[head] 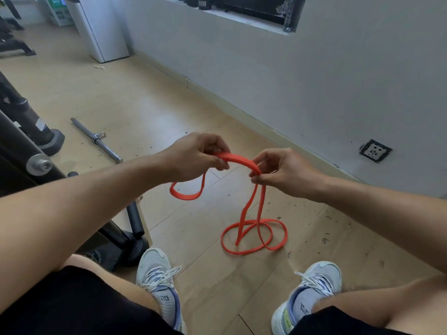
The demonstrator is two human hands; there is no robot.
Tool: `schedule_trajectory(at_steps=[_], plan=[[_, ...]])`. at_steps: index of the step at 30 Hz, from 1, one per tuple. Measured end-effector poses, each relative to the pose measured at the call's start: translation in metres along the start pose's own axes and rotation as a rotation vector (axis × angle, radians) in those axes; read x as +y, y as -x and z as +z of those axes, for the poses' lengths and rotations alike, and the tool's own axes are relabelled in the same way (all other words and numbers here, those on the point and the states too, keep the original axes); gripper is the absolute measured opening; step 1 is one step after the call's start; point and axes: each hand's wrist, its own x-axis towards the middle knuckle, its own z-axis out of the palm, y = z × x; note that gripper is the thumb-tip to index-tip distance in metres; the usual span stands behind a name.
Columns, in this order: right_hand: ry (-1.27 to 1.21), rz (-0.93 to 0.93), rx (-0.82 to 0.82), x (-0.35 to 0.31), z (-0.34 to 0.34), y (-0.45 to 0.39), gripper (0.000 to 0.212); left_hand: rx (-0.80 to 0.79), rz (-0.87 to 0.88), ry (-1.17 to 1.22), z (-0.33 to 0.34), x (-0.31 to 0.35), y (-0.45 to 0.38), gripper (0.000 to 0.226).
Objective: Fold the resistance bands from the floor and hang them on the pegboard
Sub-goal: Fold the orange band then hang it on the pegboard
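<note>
A person looks down at their own two hands, raised above a pale wooden floor (96, 97). The left hand (196, 155) has its fingers curled around an orange resistance band (235, 157), and the right hand (283, 172) pinches the same band between thumb and fingertips. A short arched stretch of band runs between the hands. From the left hand a loop hangs down; from the right hand two strands drop to coils lying on the floor between two light grey sneakers (157, 276). A metal bar (96, 140) lies on the floor toward its far left.
</note>
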Motion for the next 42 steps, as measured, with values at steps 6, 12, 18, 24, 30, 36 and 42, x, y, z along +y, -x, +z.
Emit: schedule_trajectory(at_steps=[6,12,18,24,30,36,42], plan=[[-0.039,-0.095,0.007,-0.011,-0.007,0.006,0.017,-0.143,-0.135,-0.098,0.004,-0.010,0.002,0.018],[0.070,-0.165,0.019,-0.023,-0.002,0.009,0.026,-0.096,0.064,-0.088,0.023,0.005,0.000,0.019],[0.017,-0.142,-0.024,-0.020,-0.007,0.011,0.033,-0.014,0.168,-0.080,0.017,0.012,0.001,0.016],[-0.087,-0.094,-0.057,-0.003,-0.003,0.008,0.013,0.128,0.229,-0.044,0.009,0.017,0.003,0.013],[-0.058,-0.093,-0.047,0.002,0.001,0.004,0.013,0.260,0.281,0.158,0.001,0.025,0.007,0.020],[-0.033,-0.051,-0.054,0.006,0.000,0.000,0.009,0.432,0.255,0.246,-0.008,0.028,0.006,0.018],[-0.007,-0.031,0.081,0.005,-0.005,-0.002,0.010,0.452,0.166,0.216,-0.014,0.010,0.005,0.015]])
